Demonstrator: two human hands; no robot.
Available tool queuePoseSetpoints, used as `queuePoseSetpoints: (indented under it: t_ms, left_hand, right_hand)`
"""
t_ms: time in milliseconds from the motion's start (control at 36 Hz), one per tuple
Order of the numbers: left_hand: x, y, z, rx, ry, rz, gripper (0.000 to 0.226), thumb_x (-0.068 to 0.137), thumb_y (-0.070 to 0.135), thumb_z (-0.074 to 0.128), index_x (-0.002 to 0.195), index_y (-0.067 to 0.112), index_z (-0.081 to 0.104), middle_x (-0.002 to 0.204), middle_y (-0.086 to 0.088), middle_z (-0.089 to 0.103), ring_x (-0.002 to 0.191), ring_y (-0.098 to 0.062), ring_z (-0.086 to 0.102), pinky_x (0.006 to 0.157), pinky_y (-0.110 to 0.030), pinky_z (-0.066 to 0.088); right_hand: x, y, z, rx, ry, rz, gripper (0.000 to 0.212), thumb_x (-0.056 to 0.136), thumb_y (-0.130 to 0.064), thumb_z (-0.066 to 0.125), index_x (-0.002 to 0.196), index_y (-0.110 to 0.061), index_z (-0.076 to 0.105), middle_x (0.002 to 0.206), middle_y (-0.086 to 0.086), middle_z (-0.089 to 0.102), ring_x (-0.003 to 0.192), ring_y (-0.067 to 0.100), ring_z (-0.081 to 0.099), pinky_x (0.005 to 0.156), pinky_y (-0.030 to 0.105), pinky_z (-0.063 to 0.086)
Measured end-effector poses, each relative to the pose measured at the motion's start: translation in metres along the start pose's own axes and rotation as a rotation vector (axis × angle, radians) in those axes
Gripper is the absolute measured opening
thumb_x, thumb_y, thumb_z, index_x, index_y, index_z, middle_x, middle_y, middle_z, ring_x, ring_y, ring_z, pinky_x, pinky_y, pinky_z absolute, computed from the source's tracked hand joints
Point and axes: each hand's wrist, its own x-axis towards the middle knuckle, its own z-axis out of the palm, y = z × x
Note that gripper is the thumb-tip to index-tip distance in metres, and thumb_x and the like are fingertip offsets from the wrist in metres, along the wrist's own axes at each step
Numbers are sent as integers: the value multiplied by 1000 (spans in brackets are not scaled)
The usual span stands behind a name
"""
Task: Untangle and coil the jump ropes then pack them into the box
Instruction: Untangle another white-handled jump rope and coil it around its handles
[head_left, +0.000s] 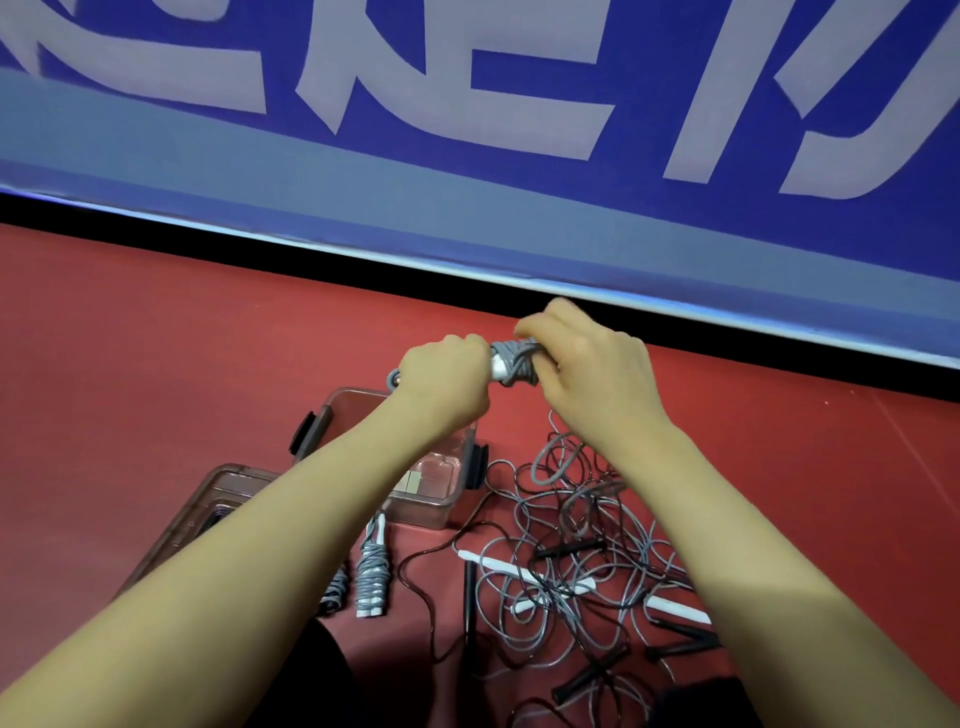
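- Head view: both arms reach forward above a red floor (156, 338), with a blue banner (467, 171) bearing large pale letters running along the far edge.
- The left hand (447, 376) is curled into a fist around one end of a grey rope bundle (511, 361), whose white handle end shows just beside the knuckles.
- The right hand (592, 369) grips the other end of the same bundle, fingers bent over the wound cord.
- The bundle is held up between the two hands, above the floor.
- Below the left forearm stands a clear plastic box (436, 488) with dark latches; its lid (208, 504) lies just beside it to the left.
- Two coiled grey ropes (371, 571) lie on the floor in front of the box, one partly hidden by the forearm.
- To the right of the box lies a tangled pile of ropes (571, 561), grey and black cords mixed, with white handles (524, 569) and black handles (592, 675) among the loops.
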Motion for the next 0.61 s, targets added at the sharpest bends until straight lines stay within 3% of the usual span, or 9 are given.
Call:
queuePoseSetpoints:
  t_ms: [56,111,194,250,306,361,444,528,611]
  left_hand:
    - [0,0,1,31,2,82,25,88,16,50,112,7,47,108,-13,60,95,-36,60,66,-34,36]
    - [0,-2,0,72,23,180,24,87,14,49,110,7,47,106,-13,60,94,-35,60,65,-33,35]
    - [2,-5,0,71,19,302,19,89,13,47,107,5,48,106,-14,58,95,-35,59,65,-35,37]
    - [3,-10,-1,74,115,394,17,88,18,54,99,5,55,96,-13,59,87,-35,60,62,-35,37]
    - [3,-14,-2,139,259,529,24,69,28,75,72,9,61,68,-10,58,60,-31,57,52,-29,38]
    - [4,-20,1,143,342,499,41,50,45,83,57,13,59,53,-4,52,46,-26,51,50,-25,41]
    - [-1,-20,0,89,313,462,46,46,54,80,52,15,57,50,0,52,43,-23,51,48,-20,34]
    - [-6,-17,-6,92,387,548,29,62,40,67,51,18,52,49,2,49,44,-21,50,51,-20,23]
    - [-4,-15,-4,86,508,666,19,70,21,48,51,19,46,49,2,43,46,-21,44,51,-24,20]
  right_hand:
    - [1,0,2,62,-49,98,27,87,-9,51,110,-15,64,109,4,61,84,37,61,68,44,50]
    - [3,2,1,75,-118,181,24,91,-15,49,110,-18,63,113,1,61,101,33,58,79,41,47]
    - [4,6,2,79,-140,188,19,96,-24,48,103,-17,64,109,2,64,102,30,57,79,39,47]
    - [4,7,3,101,-157,210,19,96,-27,49,98,-17,65,102,4,67,97,32,59,75,37,48]
    - [4,9,4,139,-162,259,17,95,-26,51,95,-18,66,93,5,67,92,32,60,69,33,44]
    - [4,14,4,242,-144,311,17,94,-24,52,87,-20,66,84,3,67,85,32,62,70,32,46]
    - [4,22,3,376,-108,387,22,90,-23,57,70,-18,62,69,3,67,71,28,65,69,39,54]
    - [6,24,2,495,-80,489,23,86,-20,67,68,-5,64,49,2,59,40,4,54,46,20,45]
    - [6,27,3,549,-60,558,35,75,-29,79,65,-2,59,45,-3,47,30,6,39,35,13,30]
